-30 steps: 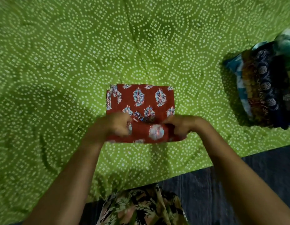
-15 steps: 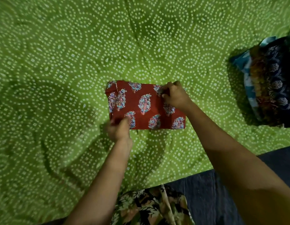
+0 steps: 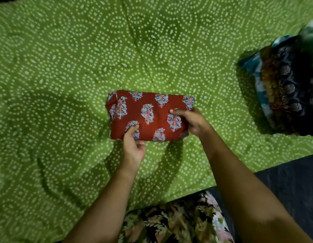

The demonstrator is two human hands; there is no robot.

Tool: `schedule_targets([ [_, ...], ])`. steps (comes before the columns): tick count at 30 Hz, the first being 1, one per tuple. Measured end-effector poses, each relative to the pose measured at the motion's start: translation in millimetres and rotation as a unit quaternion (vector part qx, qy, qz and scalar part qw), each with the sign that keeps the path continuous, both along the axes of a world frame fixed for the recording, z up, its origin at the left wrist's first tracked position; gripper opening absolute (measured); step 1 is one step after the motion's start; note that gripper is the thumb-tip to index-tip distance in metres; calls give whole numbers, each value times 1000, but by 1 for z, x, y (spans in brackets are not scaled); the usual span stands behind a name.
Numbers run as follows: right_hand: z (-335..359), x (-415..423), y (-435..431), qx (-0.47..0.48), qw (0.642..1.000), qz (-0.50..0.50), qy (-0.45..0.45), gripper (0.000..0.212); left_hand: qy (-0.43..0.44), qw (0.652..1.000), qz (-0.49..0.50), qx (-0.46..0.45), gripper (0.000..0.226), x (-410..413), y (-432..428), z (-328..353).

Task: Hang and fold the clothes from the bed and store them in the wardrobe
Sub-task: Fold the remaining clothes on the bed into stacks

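Green bedsheet (image 3: pixel 64 67), dotted white all over, filled almost the whole view. Dead centre on it lay the red folded cloth (image 3: pixel 148 106), a neat rectangle printed with blue floral sprigs, flat on the sheet. And the left hand (image 3: pixel 133 149) was on it, thumb pressed on top at the near edge, pinching the fabric left of middle. Over to the right hand (image 3: pixel 194 122), clamped on the cloth's right end, thumb laid across the top, fingers tucked out of sight beneath. Further right, well apart from the red piece, a stack of folded clothes (image 3: pixel 283 88) in dark and teal prints sat on the sheet, partly cut off by the frame.
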State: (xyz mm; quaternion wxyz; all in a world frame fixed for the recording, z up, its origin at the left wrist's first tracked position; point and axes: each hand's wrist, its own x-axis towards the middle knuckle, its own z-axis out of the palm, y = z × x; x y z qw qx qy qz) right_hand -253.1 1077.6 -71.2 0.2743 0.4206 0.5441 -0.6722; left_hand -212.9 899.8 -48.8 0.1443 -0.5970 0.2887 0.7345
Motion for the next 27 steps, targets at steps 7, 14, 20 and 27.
schedule_targets([
  [7,85,15,92,-22,983,-143,117,38,145,988,-46,11,19,-33,95,54],
  [14,196,29,249,40,939,-248,233,34,247,954,-150,79,23,-70,273,141],
  [20,247,46,340,61,884,-355,297,36,310,918,-212,130,21,-97,383,199],
  [27,167,63,365,77,950,-273,131,32,118,876,-468,-15,59,-73,409,119],
])
